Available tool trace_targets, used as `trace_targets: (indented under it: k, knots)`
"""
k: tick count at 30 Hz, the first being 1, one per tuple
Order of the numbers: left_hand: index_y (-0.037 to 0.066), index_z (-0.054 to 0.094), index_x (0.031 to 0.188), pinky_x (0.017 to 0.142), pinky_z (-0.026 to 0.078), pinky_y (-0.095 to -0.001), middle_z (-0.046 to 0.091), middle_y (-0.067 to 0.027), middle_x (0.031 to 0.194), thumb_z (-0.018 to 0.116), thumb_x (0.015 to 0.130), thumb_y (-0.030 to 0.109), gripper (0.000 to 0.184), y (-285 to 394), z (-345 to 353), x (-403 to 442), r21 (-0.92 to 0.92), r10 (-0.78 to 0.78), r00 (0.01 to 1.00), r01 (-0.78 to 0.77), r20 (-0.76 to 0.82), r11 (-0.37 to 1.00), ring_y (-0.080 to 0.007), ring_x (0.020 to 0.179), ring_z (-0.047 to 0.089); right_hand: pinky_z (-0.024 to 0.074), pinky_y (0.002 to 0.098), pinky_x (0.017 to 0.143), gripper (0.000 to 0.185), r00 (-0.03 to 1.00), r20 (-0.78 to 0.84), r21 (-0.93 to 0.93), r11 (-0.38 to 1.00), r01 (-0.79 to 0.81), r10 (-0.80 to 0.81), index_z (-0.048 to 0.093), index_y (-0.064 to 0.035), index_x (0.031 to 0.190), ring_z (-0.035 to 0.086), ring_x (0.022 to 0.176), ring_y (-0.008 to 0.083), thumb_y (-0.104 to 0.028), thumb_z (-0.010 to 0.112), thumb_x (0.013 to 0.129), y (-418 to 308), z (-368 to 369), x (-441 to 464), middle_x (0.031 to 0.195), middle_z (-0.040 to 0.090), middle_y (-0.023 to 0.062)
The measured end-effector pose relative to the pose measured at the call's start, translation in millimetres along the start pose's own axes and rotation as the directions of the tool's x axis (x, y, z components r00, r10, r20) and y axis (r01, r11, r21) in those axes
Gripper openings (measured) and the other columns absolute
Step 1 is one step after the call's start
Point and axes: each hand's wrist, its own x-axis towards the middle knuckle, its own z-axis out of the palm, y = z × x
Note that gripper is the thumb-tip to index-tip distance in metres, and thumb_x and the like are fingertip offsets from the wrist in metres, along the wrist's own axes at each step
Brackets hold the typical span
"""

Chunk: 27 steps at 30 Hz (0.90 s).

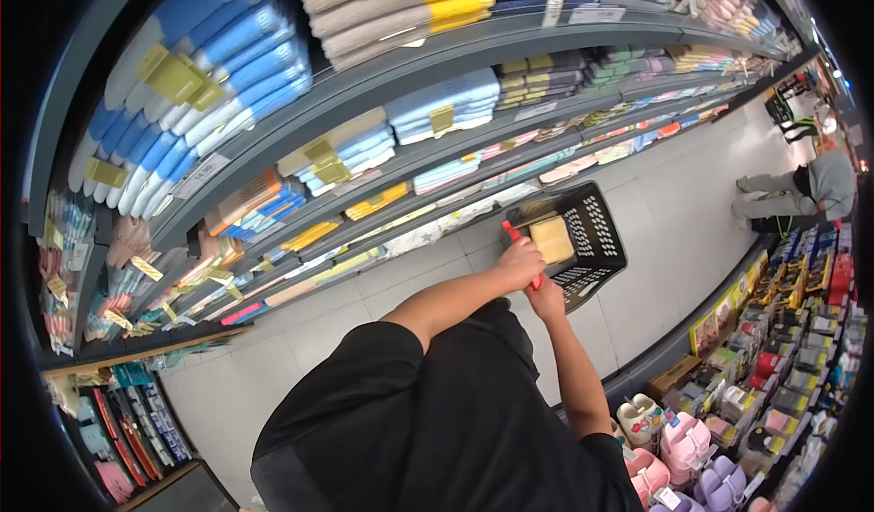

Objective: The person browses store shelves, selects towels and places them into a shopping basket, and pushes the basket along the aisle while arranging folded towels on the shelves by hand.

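A black shopping basket [594, 223] with perforated sides is in front of me, low over the tiled floor. Its red handle [511, 230] runs between my hands. My left hand [521, 262] is wrapped round the handle. Just beside it, my right hand [548, 299] is closed on the handle's lower end, its fingers partly hidden. Inside the basket lies a pale yellow, block-like thing [551, 240]; its kind is not clear.
On the left, shelves hold folded towels [442, 102] in several colours. Slippers [685, 444] and packaged goods [774, 366] fill a display at the lower right. Another person [810, 189] in grey bends over at the far right of the tiled aisle [674, 207].
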Motion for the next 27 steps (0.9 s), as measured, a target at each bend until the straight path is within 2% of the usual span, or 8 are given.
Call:
trace_targets:
  k: [4,8,13,21,27]
  knots:
    - [0.016,0.064,0.073,0.086,0.042,-0.0373,0.058,0.0025,0.074,0.065,0.069,0.02,0.005,4,-2,10,0.022,0.018,1.0,-0.017,-0.014,1.0,-0.0195,0.082,0.056,0.0515,0.0545,0.076,0.033,1.0,-0.007,0.04,0.999,0.008,-0.008,0.06,-0.0081,0.107,0.065,0.086,0.0451,-0.03,0.064,0.082,5,-9,1,0.088,0.068,0.0258]
    - [0.016,0.064,0.073,0.086,0.043,-0.0376,0.058,0.0022,0.074,0.066,0.068,0.021,0.007,5,1,26,-0.022,0.018,0.997,-0.016,0.073,1.0,-0.0203,0.082,0.056,0.0528,0.0542,0.076,0.03,1.0,0.005,-0.009,1.0,0.003,-0.003,0.06,-0.0107,0.105,0.066,0.085,0.0444,-0.032,0.062,0.084,18,-18,9,0.089,0.069,0.0231]
    - [0.017,0.065,0.073,0.082,0.042,-0.0367,0.059,0.0022,0.074,0.069,0.066,0.02,0.009,11,10,50,0.031,0.037,0.998,-0.039,0.06,0.999,-0.0202,0.083,0.057,0.0538,0.0535,0.076,0.031,1.0,-0.015,-0.041,0.999,-0.001,0.001,0.059,-0.0119,0.107,0.067,0.085,0.0434,-0.034,0.061,0.085,40,-31,19,0.089,0.069,0.0224]
    - [0.018,0.067,0.073,0.08,0.041,-0.0373,0.062,0.002,0.076,0.066,0.072,0.021,0.003,13,28,89,0.068,0.038,0.986,-0.049,0.163,0.996,-0.0197,0.085,0.058,0.0544,0.0524,0.075,0.029,0.993,-0.086,-0.058,0.994,-0.09,0.085,0.064,-0.0131,0.103,0.068,0.085,0.0406,-0.035,0.062,0.085,48,-63,31,0.09,0.07,0.0196]
    - [0.016,0.07,0.077,0.081,0.041,-0.0372,0.066,-0.0006,0.083,0.061,0.079,0.022,0.01,4,24,112,0.053,0.078,0.958,-0.097,0.275,0.994,-0.0203,0.088,0.06,0.0547,0.0515,0.075,0.028,0.99,-0.1,-0.065,0.992,-0.11,0.104,0.065,-0.0125,0.101,0.068,0.084,0.0401,-0.035,0.062,0.084,58,-65,48,0.089,0.07,0.0194]
